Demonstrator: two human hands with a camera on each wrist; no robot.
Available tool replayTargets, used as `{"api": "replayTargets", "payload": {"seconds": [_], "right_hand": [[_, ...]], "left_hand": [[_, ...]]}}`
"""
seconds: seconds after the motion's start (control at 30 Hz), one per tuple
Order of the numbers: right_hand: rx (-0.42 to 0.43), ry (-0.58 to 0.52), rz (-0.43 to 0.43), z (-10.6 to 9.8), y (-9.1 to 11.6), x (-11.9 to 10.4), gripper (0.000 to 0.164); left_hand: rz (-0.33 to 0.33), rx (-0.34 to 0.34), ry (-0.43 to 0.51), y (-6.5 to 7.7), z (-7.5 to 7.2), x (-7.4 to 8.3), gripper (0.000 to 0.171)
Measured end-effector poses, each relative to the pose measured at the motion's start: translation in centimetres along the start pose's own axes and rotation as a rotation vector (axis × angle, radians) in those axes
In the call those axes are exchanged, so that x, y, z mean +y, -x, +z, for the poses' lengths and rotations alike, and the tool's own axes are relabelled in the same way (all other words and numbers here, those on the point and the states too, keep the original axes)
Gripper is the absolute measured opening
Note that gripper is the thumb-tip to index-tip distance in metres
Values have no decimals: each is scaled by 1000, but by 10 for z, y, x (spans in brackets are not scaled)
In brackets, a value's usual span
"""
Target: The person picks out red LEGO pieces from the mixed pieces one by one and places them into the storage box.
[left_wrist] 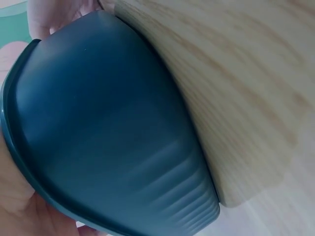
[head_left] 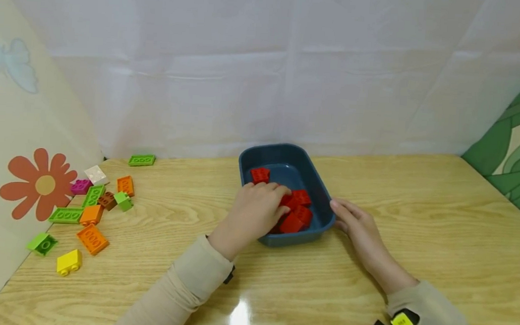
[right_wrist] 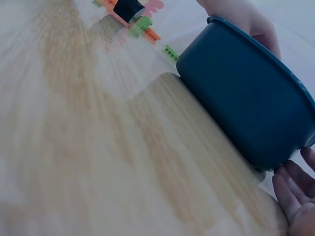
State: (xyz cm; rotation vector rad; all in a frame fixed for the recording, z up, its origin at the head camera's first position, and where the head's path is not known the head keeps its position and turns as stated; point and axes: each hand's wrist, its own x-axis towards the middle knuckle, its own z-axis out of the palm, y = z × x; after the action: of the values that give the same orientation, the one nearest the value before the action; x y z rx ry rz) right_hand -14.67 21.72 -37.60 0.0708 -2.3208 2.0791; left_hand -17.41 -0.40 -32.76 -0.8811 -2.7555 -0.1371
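A dark blue plastic bin (head_left: 317, 173) stands on the table with several red toy bricks (head_left: 302, 215) in its near half. My left hand (head_left: 257, 207) reaches over the bin's left wall, fingers bent down among the bricks. A red brick shows between forefinger and thumb, but the fingertips are partly hidden, so a grip cannot be made out. At the bin's near right corner, my right hand (head_left: 359, 225) touches the outside with thumb and fairly straight fingers. Close up, the right wrist view shows those fingers (right_wrist: 293, 182) against the bin's lower outer corner.
Loose bricks lie at the table's left: green plates (head_left: 66, 215), orange bricks (head_left: 93, 239), a yellow brick (head_left: 69, 262), a brown one (head_left: 107, 200), a magenta one (head_left: 81, 186) and a white one (head_left: 96, 175). A white cloth (head_left: 202, 79) hangs behind the bin.
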Motion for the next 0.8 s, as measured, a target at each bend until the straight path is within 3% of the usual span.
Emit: {"api": "replayTargets", "payload": {"seconds": [0.23,0.4,0.67,0.8], "right_hand": [[-11,31,11,-2,0,-2,62],[-6,-5,3,1,-2,-2,53],[-23,49,82,4,0,-9,66],[-45,27,98,2,-4,-17,58]], "left_hand": [[-7,32,-34,0,-1,1,32],[-1,88,-69,2,-3,-1,28],[-19,329,-59,15,-10,0,32],[-65,383,-50,25,-17,-7,39]]}}
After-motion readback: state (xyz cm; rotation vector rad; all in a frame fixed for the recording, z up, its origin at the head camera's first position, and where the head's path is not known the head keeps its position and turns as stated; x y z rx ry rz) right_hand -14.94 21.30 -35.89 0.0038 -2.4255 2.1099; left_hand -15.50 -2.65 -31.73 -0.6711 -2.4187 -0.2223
